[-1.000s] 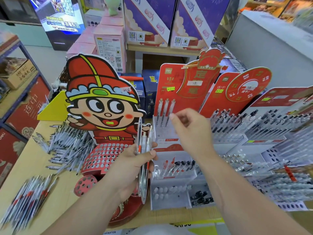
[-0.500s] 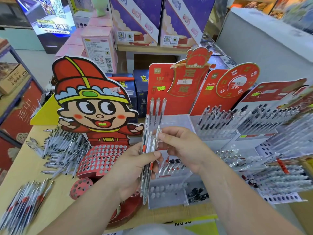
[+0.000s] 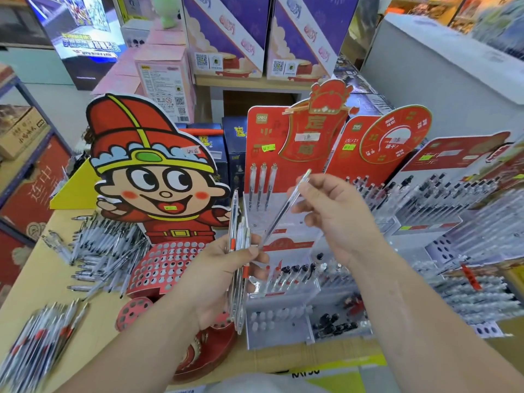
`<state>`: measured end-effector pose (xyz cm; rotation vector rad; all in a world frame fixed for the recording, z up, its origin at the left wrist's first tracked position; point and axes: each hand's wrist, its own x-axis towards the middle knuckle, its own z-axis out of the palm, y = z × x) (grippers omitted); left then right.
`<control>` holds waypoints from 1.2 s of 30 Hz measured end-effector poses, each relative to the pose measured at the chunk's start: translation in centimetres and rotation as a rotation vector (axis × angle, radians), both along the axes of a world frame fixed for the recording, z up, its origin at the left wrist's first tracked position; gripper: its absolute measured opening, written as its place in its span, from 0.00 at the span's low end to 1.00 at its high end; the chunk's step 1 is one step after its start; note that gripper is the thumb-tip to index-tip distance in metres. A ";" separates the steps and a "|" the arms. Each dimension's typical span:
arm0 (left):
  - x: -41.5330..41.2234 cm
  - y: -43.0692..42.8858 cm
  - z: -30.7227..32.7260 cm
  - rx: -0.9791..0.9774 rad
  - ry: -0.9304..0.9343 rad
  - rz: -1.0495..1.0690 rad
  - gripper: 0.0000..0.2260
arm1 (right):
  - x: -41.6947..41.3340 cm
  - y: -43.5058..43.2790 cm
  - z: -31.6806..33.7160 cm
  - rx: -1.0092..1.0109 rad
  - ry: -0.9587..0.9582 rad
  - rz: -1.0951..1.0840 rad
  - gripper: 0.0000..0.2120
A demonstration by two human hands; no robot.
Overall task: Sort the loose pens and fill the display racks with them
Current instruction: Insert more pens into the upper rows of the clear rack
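Observation:
My left hand [image 3: 218, 279] grips a bundle of clear pens [image 3: 238, 268] upright in front of the racks. My right hand [image 3: 334, 214] pinches a single clear pen [image 3: 283, 211], which slants from the bundle up to the right. Behind both hands stands a clear tiered rack with a red backboard [image 3: 263, 137]; three pens [image 3: 262, 185] stand in its top row and a few dark-capped pens [image 3: 295, 272] in a lower row. The cartoon-figure rack [image 3: 158, 171] with a red perforated base [image 3: 167, 265] stands to the left.
Loose pens lie in a heap [image 3: 99, 251] on the wooden table and in another pile [image 3: 39, 344] at the front left. Fuller pen racks [image 3: 442, 199] crowd the right side. Boxes [image 3: 167, 80] and a grey counter [image 3: 453, 69] stand behind.
My right hand came back from the rack's top row to the bundle, took one pen from it and lifted it up to the right. The left hand stayed holding the bundle.

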<state>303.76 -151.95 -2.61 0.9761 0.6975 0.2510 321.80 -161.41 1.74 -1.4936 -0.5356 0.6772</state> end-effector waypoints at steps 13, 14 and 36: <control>-0.1 0.6 -1.0 -0.009 0.037 0.062 0.09 | 2.5 3.2 0.5 -0.067 -0.643 -0.126 0.04; -0.1 0.6 -1.0 -0.009 0.035 0.065 0.09 | 2.5 3.4 0.2 -0.074 -0.666 -0.121 0.03; -0.5 0.7 -1.1 0.000 0.028 0.078 0.08 | 2.1 5.0 -1.9 -0.312 -0.848 -0.060 0.05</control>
